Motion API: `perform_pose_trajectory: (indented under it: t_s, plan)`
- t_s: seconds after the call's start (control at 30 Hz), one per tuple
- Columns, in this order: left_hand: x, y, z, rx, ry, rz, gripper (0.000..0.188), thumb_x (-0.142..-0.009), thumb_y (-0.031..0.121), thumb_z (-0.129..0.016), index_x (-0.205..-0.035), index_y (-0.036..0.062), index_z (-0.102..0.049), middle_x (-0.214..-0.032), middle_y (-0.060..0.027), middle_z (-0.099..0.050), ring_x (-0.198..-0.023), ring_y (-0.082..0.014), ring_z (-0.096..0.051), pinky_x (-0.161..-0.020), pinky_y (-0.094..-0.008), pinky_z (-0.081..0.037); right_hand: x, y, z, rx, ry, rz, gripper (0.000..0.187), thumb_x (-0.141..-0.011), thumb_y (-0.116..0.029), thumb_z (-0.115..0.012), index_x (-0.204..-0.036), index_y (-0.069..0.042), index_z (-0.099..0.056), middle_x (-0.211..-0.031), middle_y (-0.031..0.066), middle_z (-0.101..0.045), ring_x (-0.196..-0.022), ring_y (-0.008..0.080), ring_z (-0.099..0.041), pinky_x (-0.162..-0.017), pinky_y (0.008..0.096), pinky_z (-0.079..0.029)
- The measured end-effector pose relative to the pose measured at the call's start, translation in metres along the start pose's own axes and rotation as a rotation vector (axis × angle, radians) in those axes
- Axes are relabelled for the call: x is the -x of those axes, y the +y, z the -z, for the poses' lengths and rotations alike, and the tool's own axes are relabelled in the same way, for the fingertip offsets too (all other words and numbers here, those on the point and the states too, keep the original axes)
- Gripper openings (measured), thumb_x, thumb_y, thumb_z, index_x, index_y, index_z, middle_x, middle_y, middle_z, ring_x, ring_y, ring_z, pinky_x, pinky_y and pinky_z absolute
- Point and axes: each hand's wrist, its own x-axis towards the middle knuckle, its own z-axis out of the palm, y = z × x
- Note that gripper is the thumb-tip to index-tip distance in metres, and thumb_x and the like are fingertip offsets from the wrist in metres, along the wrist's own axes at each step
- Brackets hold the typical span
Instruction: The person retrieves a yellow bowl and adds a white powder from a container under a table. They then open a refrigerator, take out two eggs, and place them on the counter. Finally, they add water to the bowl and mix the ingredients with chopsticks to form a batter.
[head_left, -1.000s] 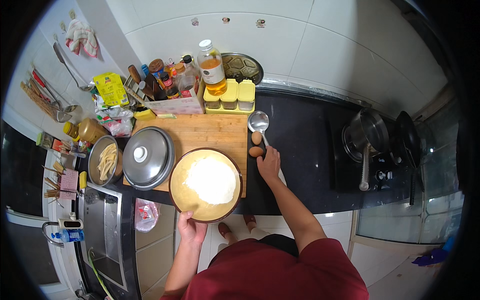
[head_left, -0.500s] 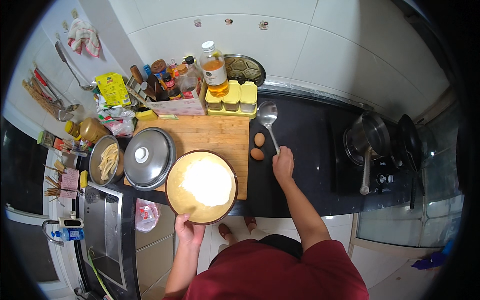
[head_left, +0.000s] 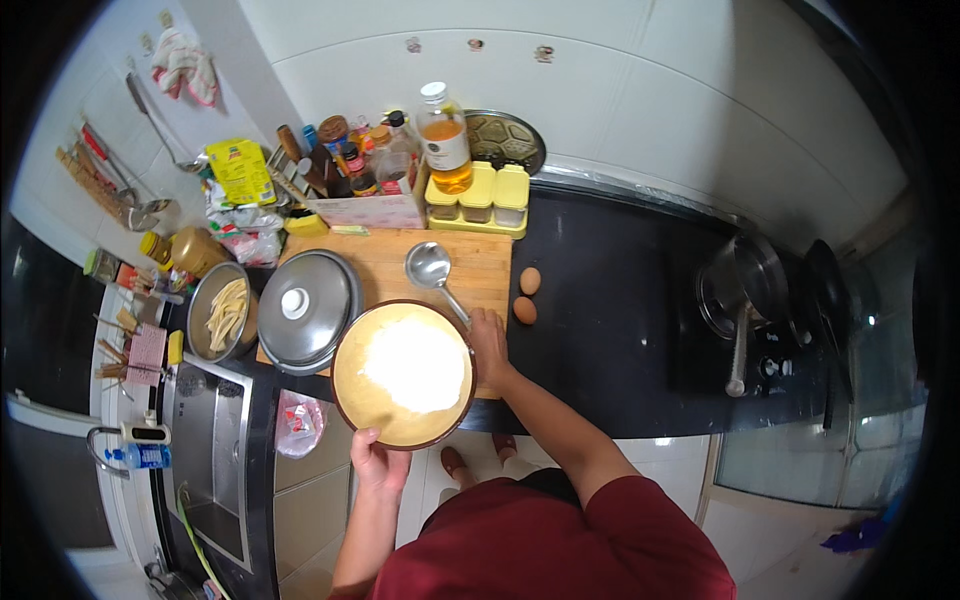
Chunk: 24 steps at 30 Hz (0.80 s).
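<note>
My left hand [head_left: 378,462] grips the near rim of a wide yellow bowl [head_left: 350,402] with a dark brown edge, thumb over the rim. White contents in the bowl [head_left: 415,368] are too bright to make out clearly. Just right of the bowl, my right hand [head_left: 488,342] is closed round the handle of a metal ladle [head_left: 429,265]. The ladle's round head is over the wooden cutting board [head_left: 385,250], beyond the bowl. Two brown eggs [head_left: 530,281] lie on the black counter, right of the board.
Left of the bowl stands a lidded metal pot [head_left: 312,320], then a metal bowl of pale strips [head_left: 228,315]. Bottles and yellow-lidded seasoning jars [head_left: 478,195] line the back. A saucepan [head_left: 748,275] sits on the stove at right; a sink [head_left: 215,440] is at left.
My right hand has carried the ladle left, from the black counter beside the eggs to over the cutting board. My left hand and the bowl stay nearly still; the view has shifted slightly.
</note>
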Motion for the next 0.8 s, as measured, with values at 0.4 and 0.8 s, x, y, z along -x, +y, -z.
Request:
perform_pose_trajectory:
  t_s: [0.4,0.8]
  plan:
    - [0.02,0.002,0.011,0.041,0.077,-0.068,0.071,-0.07,0.02,-0.06,-0.136,0.0036,-0.04,-0.134,-0.0116,-0.049,-0.124,-0.0307,-0.046,-0.106,-0.0484,-0.037,0.0,-0.003,0.025,-0.059,-0.077,0.009,0.039,-0.079,-0.011,-0.066,-0.114,-0.001,-0.053,-0.11,0.0195,-0.053,-0.107,0.0368,-0.049,-0.093,0.0418,-0.04]
    - [0.034,-0.009,0.014,0.013,0.141,-0.154,0.075,-0.068,0.026,-0.062,-0.137,0.0082,-0.04,-0.133,-0.0104,-0.048,-0.123,-0.0297,-0.048,-0.101,-0.0485,-0.041,0.021,0.02,0.055,-0.118,0.018,0.278,0.037,-0.071,-0.009,-0.066,-0.106,0.0,-0.056,-0.098,0.0195,-0.055,-0.092,0.0377,-0.052,-0.081,0.0467,-0.043]
